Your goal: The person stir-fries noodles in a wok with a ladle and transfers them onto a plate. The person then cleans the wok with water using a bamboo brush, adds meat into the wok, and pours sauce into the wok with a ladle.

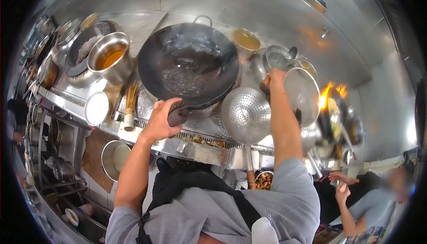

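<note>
A large black wok (153,61) sits on the burner, with steaming, bubbling liquid inside. At its near rim my left hand (161,121) is closed around a dark folded cloth (178,114); whether a wok handle lies under the cloth is hidden. My right hand (276,78) reaches out to the right, closed on the wooden handle of a ladle (292,52). The ladle's dark head is at a metal pot (276,58) behind the wok. Below my right forearm, a perforated strainer (245,112) lies with its wooden handle toward me.
Flames (327,95) rise around another wok (327,121) at right, near a co-worker (369,204). Left stand a pot of amber liquid (109,57), a white bowl (96,108) and a bamboo brush (130,106). A round white-rimmed strainer (302,92) lies right of my forearm.
</note>
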### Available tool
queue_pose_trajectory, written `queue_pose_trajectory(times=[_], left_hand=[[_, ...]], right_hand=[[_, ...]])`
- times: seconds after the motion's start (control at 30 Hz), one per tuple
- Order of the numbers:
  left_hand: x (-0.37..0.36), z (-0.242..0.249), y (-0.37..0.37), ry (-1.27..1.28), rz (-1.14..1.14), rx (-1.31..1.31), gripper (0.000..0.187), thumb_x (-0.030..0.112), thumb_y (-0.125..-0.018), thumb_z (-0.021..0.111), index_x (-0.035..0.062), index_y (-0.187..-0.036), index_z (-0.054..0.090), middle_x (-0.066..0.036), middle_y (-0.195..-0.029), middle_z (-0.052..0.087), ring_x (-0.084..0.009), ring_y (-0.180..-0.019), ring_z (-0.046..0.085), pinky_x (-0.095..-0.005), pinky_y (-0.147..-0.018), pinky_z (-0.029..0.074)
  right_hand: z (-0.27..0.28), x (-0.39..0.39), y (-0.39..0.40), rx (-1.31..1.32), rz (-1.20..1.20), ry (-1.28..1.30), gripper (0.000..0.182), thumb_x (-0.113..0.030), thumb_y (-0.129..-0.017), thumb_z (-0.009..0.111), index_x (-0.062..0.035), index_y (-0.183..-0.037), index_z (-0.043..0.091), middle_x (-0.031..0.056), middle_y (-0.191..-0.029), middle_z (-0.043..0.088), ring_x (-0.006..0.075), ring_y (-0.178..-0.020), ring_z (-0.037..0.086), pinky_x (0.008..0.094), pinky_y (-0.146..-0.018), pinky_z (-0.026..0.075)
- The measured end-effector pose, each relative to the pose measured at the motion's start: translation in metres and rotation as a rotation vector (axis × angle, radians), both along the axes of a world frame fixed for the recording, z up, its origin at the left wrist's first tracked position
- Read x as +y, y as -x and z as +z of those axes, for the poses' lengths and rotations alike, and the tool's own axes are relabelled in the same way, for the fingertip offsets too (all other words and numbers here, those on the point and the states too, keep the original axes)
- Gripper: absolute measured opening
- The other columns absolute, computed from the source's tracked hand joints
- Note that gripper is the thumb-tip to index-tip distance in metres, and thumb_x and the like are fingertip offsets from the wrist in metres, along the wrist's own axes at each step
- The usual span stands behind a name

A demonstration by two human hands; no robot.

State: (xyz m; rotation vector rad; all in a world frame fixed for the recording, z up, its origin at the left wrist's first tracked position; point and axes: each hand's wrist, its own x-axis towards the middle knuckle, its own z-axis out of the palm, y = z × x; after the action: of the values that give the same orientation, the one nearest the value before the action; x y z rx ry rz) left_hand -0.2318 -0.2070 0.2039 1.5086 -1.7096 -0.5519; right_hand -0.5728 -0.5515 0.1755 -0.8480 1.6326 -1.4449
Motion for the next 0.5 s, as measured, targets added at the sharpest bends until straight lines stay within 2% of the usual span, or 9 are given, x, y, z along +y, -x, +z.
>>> queue_pose_trajectory(times=[0.03,0.07,0.13,0.17,0.2,0.27,0.33,0.4,0.5], left_hand=[[0.000,0.000,-0.001,-0.010,-0.002,0.000,0.072,0.012,-0.057,0.074,0.0102,-0.124,0.049,-0.012,-0.107,0.063,-0.0340,-0.105,0.048,-0.0388,-0.097,0.035],[0.000,-0.001,-0.001,-0.008,-0.015,0.002,0.072,0.012,-0.057,0.074,0.0102,-0.124,0.049,-0.012,-0.107,0.063,-0.0340,-0.105,0.048,-0.0388,-0.097,0.035],[0.000,-0.001,-0.002,-0.006,-0.011,-0.017,0.072,0.012,-0.057,0.073,0.0101,-0.125,0.048,-0.013,-0.107,0.063,-0.0334,-0.104,0.050,-0.0384,-0.098,0.033],[0.000,-0.002,-0.003,-0.004,-0.026,-0.012,0.072,0.012,-0.057,0.073,0.0101,-0.125,0.048,-0.013,-0.107,0.063,-0.0334,-0.104,0.050,-0.0384,-0.098,0.033],[-0.001,-0.002,-0.004,0.010,-0.040,-0.022,0.072,0.013,-0.058,0.073,0.0097,-0.125,0.048,-0.013,-0.108,0.063,-0.0328,-0.104,0.051,-0.0382,-0.098,0.032],[-0.001,-0.004,-0.004,0.022,-0.064,-0.027,0.071,0.014,-0.058,0.073,0.0093,-0.125,0.047,-0.013,-0.108,0.063,-0.0322,-0.104,0.053,-0.0380,-0.099,0.031],[-0.001,-0.006,-0.006,0.072,-0.064,-0.053,0.071,0.015,-0.059,0.073,0.0085,-0.125,0.047,-0.014,-0.109,0.063,-0.0306,-0.103,0.056,-0.0380,-0.100,0.030],[-0.001,-0.006,-0.008,0.063,-0.067,-0.057,0.071,0.016,-0.059,0.073,0.0082,-0.125,0.047,-0.014,-0.109,0.063,-0.0303,-0.104,0.056,-0.0384,-0.099,0.031],[-0.001,-0.015,-0.009,0.128,-0.077,-0.063,0.072,0.016,-0.058,0.074,0.0084,-0.125,0.047,-0.014,-0.107,0.063,-0.0299,-0.103,0.057,-0.0384,-0.098,0.031]], right_hand=[[0.011,0.009,0.001,-0.144,0.053,-0.097,0.006,-0.003,-0.079,0.054,0.0009,-0.074,0.054,0.0094,-0.061,0.052,0.0203,-0.049,0.053,0.0318,-0.043,0.045],[0.027,0.017,0.004,-0.142,0.041,-0.094,0.006,-0.003,-0.079,0.054,0.0009,-0.074,0.054,0.0094,-0.061,0.052,0.0203,-0.049,0.053,0.0318,-0.043,0.045],[0.049,0.019,0.012,-0.978,0.147,0.053,0.009,0.002,-0.079,0.051,-0.0010,-0.071,0.049,0.0069,-0.060,0.049,0.0171,-0.048,0.051,0.0281,-0.044,0.047],[0.055,0.015,0.012,-1.099,0.130,0.105,0.014,0.004,-0.079,0.048,-0.0029,-0.068,0.043,0.0039,-0.059,0.045,0.0132,-0.048,0.048,0.0235,-0.045,0.047],[0.065,0.028,0.007,-1.091,0.119,0.114,0.014,0.004,-0.079,0.048,-0.0029,-0.068,0.043,0.0039,-0.059,0.045,0.0132,-0.048,0.048,0.0235,-0.045,0.047],[0.095,0.069,-0.016,-1.240,0.200,0.277,0.008,0.002,-0.085,0.048,-0.0020,-0.081,0.043,0.0020,-0.063,0.045,0.0113,-0.050,0.048,0.0245,-0.045,0.046],[0.107,0.085,-0.023,-1.281,0.293,0.265,0.007,0.002,-0.087,0.045,-0.0023,-0.082,0.042,0.0008,-0.062,0.043,0.0108,-0.050,0.046,0.0237,-0.045,0.045],[0.119,0.115,-0.032,-1.305,0.517,0.240,0.008,-0.001,-0.090,0.044,-0.0013,-0.083,0.041,0.0015,-0.063,0.043,0.0100,-0.050,0.044,0.0226,-0.045,0.043],[0.139,0.179,-0.053,-1.273,0.655,0.121,0.010,-0.005,-0.093,0.044,0.0003,-0.085,0.041,0.0012,-0.062,0.041,0.0094,-0.050,0.042,0.0224,-0.046,0.040]])
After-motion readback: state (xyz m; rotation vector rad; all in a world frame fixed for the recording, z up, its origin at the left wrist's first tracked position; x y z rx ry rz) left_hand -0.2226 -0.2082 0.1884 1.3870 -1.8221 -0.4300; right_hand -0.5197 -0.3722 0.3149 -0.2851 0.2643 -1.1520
